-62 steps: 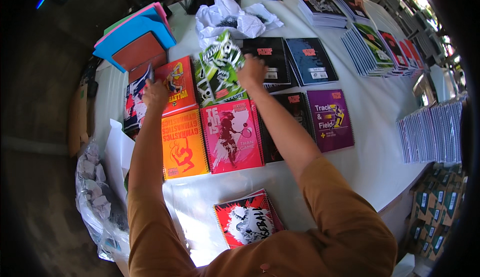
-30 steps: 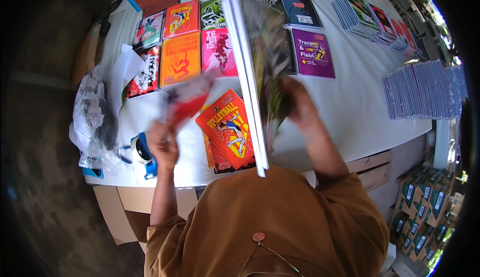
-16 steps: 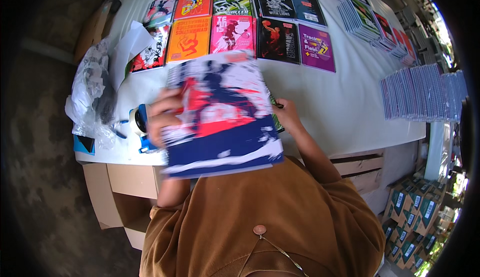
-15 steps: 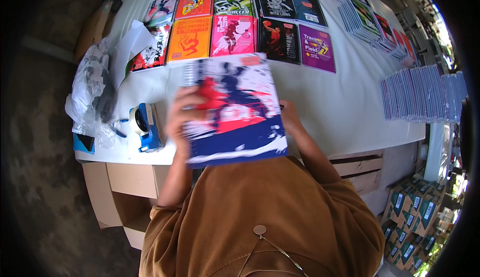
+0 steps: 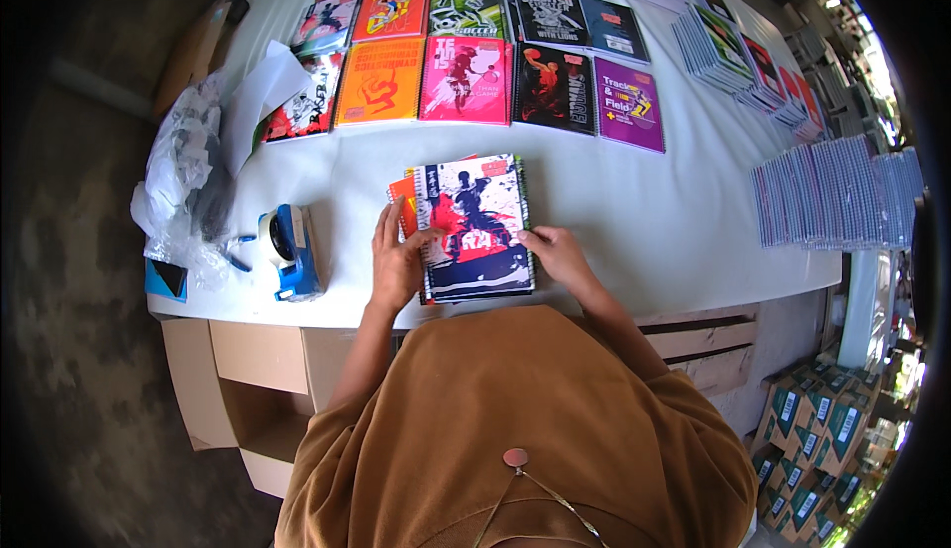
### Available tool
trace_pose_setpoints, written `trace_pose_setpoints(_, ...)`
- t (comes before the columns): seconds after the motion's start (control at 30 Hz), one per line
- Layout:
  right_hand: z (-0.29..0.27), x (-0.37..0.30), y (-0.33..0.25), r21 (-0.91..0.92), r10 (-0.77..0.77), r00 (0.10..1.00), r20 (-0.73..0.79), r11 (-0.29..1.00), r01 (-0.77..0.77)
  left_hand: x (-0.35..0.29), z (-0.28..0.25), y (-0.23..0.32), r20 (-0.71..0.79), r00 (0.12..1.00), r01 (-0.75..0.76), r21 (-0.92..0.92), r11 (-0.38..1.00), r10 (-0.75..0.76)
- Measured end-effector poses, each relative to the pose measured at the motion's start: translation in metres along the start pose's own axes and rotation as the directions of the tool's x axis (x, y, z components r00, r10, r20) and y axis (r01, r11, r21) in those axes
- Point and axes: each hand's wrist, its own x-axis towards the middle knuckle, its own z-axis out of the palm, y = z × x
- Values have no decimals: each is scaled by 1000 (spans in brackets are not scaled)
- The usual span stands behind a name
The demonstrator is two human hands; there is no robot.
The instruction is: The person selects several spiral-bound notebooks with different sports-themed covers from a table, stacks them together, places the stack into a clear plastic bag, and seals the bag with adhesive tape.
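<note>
On the table before me lies a small, uneven stack of spiral notebooks. Topmost is a white, navy and red spiral notebook (image 5: 474, 269) with a dark figure splashed across its cover. An orange notebook (image 5: 401, 191) sticks out beneath it on the left. My left hand (image 5: 399, 261) closes on the stack's left side, thumb over the top cover and fingers along the edge. At the right edge, my right hand (image 5: 561, 255) pinches the top notebook, its thumb on the cover; the fingers below are partly hidden.
Two rows of colourful notebooks (image 5: 466, 82) lie beyond the stack. A blue tape dispenser (image 5: 289, 251) and crumpled plastic (image 5: 183, 171) are on the left. More notebook piles (image 5: 832, 191) line the right side. An open cardboard box (image 5: 263, 389) stands below the table's left front edge.
The white, navy and red notebook came down from close to me onto the stack. My right hand, earlier partly behind it, now holds its right edge.
</note>
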Motion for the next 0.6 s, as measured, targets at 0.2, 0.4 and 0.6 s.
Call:
trace_pose_setpoints(0.2,-6,-2,-33,-391,111,991,79,918,-72,8,-22,8,88,996,33,9,999,-33)
trace_pose_setpoints(0.4,-68,64,-52,-488,-25,995,-94,873,-24,18,0,53,113,993,-47,50,998,41)
trace_pose_setpoints(0.6,-208,237,-49,-485,-145,748,-648,836,-257,20,5,56,144,988,54,55,997,-61)
